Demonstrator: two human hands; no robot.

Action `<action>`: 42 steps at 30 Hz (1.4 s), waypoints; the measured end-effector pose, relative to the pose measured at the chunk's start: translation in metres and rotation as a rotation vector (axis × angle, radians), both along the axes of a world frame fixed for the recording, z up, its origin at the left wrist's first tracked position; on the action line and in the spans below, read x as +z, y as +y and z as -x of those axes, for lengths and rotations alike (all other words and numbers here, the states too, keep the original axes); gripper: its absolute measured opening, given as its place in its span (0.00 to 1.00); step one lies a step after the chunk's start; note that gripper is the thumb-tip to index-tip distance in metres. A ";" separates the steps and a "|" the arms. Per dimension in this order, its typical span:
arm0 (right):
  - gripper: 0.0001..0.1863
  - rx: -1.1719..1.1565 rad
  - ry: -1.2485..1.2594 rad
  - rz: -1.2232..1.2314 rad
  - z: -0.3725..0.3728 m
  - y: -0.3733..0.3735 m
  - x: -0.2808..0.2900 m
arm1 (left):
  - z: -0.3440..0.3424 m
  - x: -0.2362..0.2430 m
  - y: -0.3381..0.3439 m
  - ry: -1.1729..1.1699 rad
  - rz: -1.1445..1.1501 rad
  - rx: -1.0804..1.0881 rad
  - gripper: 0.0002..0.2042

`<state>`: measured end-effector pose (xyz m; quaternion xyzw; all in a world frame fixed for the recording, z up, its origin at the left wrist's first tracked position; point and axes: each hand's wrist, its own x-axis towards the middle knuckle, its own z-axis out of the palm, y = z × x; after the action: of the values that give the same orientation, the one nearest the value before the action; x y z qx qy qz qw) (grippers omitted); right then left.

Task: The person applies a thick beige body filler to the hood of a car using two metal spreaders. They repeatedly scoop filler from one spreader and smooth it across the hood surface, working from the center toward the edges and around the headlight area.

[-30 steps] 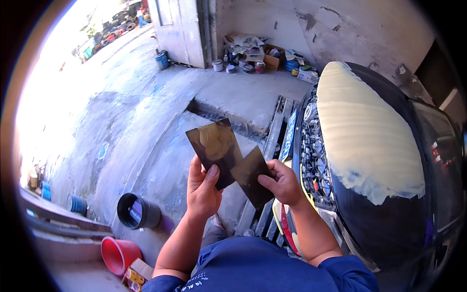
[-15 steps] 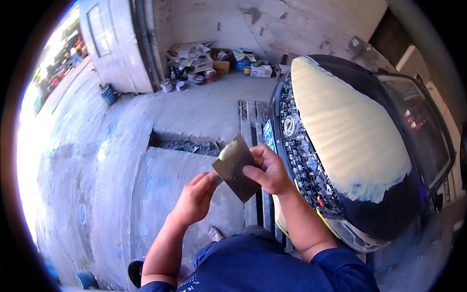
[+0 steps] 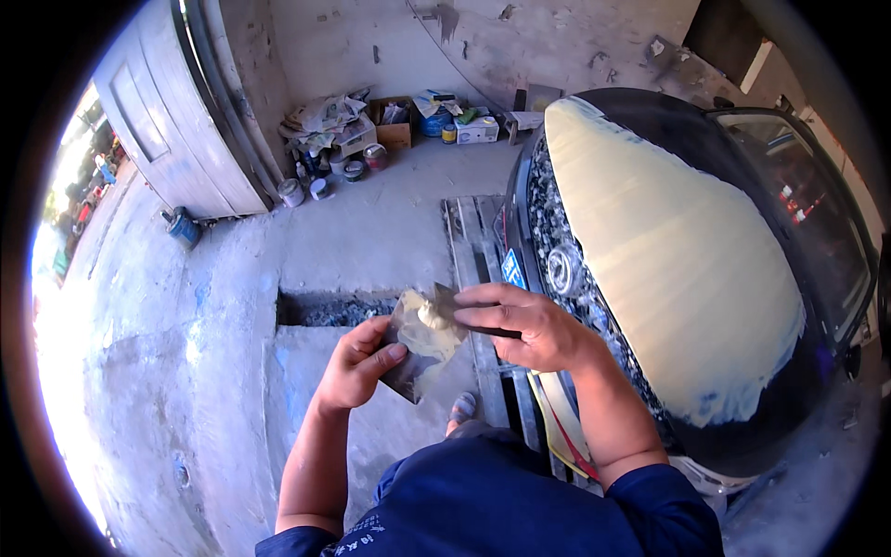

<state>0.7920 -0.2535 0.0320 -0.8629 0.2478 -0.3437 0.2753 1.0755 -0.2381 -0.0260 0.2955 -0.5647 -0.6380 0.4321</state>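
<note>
My left hand (image 3: 360,364) grips a flat putty board (image 3: 403,379) by its near left edge, thumb on top. Cream-coloured putty (image 3: 432,316) lies on the board as a lump with thin smears around it. My right hand (image 3: 529,327) is closed on a thin dark putty spreader (image 3: 444,299), its edge against the lump. The fingers cover much of the spreader. To the right stands a dark car (image 3: 640,107) whose hood carries a broad coat of cream filler (image 3: 677,260); both hands are apart from it.
Slatted pallet-like boards (image 3: 471,243) lie beside the car's front. A rectangular pit (image 3: 336,310) opens in the concrete floor ahead. Paint cans (image 3: 291,193), a cardboard box (image 3: 393,136) and papers stand along the wall. A blue bucket (image 3: 184,228) is by the metal door (image 3: 172,130).
My right hand has turned the spreader, which faced me broadside, and brought it to the putty lump. The board in my left hand now shows its smeared face. The view has shifted slightly.
</note>
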 end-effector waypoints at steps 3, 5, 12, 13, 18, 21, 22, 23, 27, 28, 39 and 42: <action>0.28 -0.128 0.118 0.006 0.017 -0.048 -0.026 | 0.015 0.007 -0.037 0.123 -0.012 -0.007 0.16; 0.24 -0.261 -0.024 -0.095 0.027 -0.073 -0.036 | 0.027 0.016 -0.060 0.203 -0.021 0.028 0.16; 0.21 -0.219 -1.007 -0.769 0.036 -0.131 -0.049 | 0.064 -0.011 -0.131 0.365 -0.300 -0.050 0.16; 0.20 -0.241 -1.004 -0.795 0.036 -0.138 -0.051 | 0.072 -0.016 -0.143 0.374 -0.316 -0.095 0.17; 0.21 -0.465 -0.772 -0.708 0.037 -0.180 -0.082 | 0.110 -0.029 -0.197 0.306 -0.401 -0.272 0.21; 0.20 -0.579 -0.657 -0.683 0.032 -0.212 -0.084 | 0.113 -0.039 -0.231 0.337 -0.393 -0.271 0.22; 0.19 -0.588 -0.732 -0.718 0.029 -0.221 -0.079 | 0.111 -0.044 -0.246 0.345 -0.384 -0.253 0.22; 0.15 -0.536 -0.878 -0.727 0.036 -0.233 -0.085 | 0.112 -0.044 -0.262 0.359 -0.362 -0.266 0.21; 0.08 -0.866 -0.802 -0.579 0.091 -0.254 -0.088 | 0.095 -0.055 -0.348 0.401 -0.330 -0.285 0.22; 0.09 -0.949 -0.694 -0.581 0.102 -0.252 -0.076 | 0.085 -0.050 -0.368 0.400 -0.337 -0.259 0.23; 0.11 -1.592 -0.297 -0.198 0.352 -0.240 -0.041 | 0.071 -0.086 -0.562 0.271 -0.237 0.041 0.25; 0.19 -1.707 -0.253 -0.230 0.426 -0.263 -0.022 | 0.091 -0.077 -0.591 0.202 -0.247 0.157 0.25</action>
<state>0.3660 -0.5162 0.0099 -0.3044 0.8107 -0.4989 0.0345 0.9846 -0.8294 -0.1028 0.3241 -0.4109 -0.6932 0.4956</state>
